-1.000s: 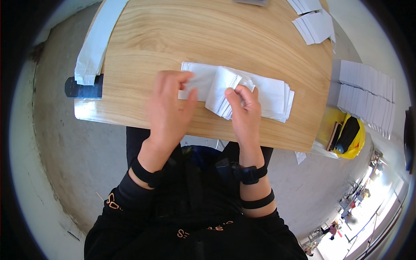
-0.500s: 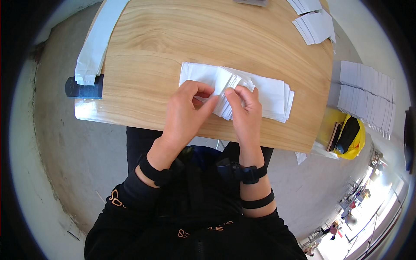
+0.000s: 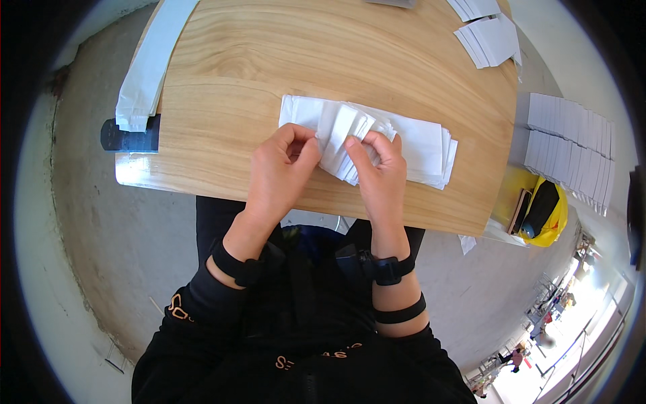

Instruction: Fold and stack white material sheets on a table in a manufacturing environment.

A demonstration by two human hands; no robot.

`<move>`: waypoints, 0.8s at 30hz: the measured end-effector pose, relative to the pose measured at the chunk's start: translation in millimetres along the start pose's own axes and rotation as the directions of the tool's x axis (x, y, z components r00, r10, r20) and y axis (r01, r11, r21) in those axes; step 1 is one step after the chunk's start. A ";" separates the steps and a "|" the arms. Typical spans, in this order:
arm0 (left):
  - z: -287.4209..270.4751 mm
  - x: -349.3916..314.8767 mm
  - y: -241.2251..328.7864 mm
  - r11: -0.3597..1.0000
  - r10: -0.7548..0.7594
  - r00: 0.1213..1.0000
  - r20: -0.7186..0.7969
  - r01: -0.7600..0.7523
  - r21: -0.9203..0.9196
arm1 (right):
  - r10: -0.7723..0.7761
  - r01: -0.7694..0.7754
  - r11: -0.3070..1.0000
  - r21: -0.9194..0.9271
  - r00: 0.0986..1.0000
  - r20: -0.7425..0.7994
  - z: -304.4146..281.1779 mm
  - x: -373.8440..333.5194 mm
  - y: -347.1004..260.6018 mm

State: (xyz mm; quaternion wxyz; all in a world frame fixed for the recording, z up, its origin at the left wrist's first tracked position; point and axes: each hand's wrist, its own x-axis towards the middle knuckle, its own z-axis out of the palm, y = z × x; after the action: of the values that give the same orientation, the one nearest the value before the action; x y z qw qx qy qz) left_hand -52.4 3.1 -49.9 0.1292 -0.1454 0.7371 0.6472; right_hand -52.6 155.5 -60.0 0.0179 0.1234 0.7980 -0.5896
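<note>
A flat pile of long white paper sheets lies across the near part of the table. On its middle rests a slanted bundle of folded white papers, its edges fanned. My right hand grips that bundle from the right, thumb on top and fingers curled behind it. To the left, my left hand is closed in a pinch, thumb against forefinger, on the left edge of a white paper sheet joining the bundle. The tips of my left fingers are partly hidden.
White strips hang over a dark object at the table's left edge. More folded papers lie far right. Beyond the right edge stand stacked white papers and a yellow bag. A grey object sits at the back.
My left hand has moved left, away from the bundle, drawing out the paper sheet's edge, which now shows wider. My right hand has stayed nearly in place on the bundle.
</note>
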 end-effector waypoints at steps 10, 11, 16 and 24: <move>6.5 1.6 2.7 0.998 0.069 0.997 -0.034 -0.068 0.012 | 0.012 -0.012 1.000 0.020 1.000 -0.004 0.2 -0.2 -2.3; 5.6 2.3 0.6 0.998 0.069 0.997 -0.036 -0.069 0.012 | 0.050 -0.050 0.998 0.047 0.999 0.006 0.6 -0.6 -4.9; -4.4 7.2 1.1 0.982 0.056 0.995 -0.081 -0.040 0.187 | 0.075 -0.075 0.994 0.078 0.997 0.007 0.5 -0.1 -4.1; -12.7 5.9 1.9 0.907 0.250 0.953 -0.173 -0.168 0.385 | 0.080 -0.081 0.992 0.100 0.997 0.012 1.9 0.0 -1.0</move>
State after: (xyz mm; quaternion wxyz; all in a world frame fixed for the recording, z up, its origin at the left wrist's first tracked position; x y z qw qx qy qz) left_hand -58.6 -9.6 -48.8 0.0018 -0.1088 0.8657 0.4886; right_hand -53.0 153.4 -59.6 0.0385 0.1538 0.7618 -0.6281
